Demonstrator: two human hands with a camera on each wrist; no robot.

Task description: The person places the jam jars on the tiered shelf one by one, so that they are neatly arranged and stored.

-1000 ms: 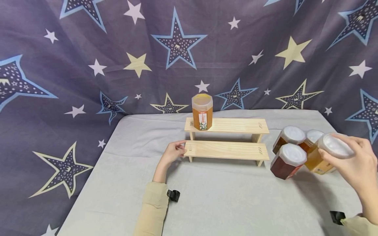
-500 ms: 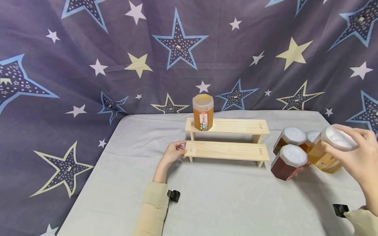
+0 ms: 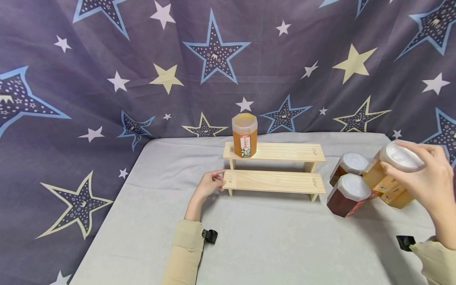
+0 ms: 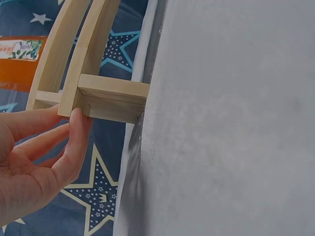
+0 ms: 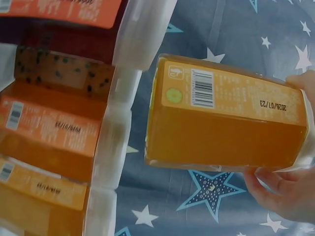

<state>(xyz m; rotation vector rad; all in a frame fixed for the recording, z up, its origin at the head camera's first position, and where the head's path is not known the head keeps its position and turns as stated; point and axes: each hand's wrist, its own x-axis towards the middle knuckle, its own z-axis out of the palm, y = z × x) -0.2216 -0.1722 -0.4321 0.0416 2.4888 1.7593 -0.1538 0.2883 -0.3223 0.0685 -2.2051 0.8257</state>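
My right hand (image 3: 431,174) grips a clear eight-sided jar of amber liquid (image 5: 226,123) near its white lid, thumb on one side and fingers on the other. In the head view the jar is tilted and raised over the other jars at the right. Its label, with a barcode, faces the right wrist camera. My left hand (image 3: 208,184) pinches the left end of the lower board of a two-tier wooden rack (image 3: 270,181); in the left wrist view, fingertips (image 4: 76,118) press at the board's corner. An orange jar (image 3: 244,138) stands on the left of the upper board.
A dark red jar (image 3: 343,202), a dark brown jar (image 3: 338,174) and a yellow jar (image 3: 397,198) stand close together right of the rack. An orange jar (image 5: 49,132) is among them, seen from the right wrist. A star-patterned cloth (image 3: 278,79) hangs behind the grey-covered table (image 3: 270,245).
My right hand has lifted the amber jar higher, uncovering the yellow jar beneath it. My left hand stays on the rack's lower board.
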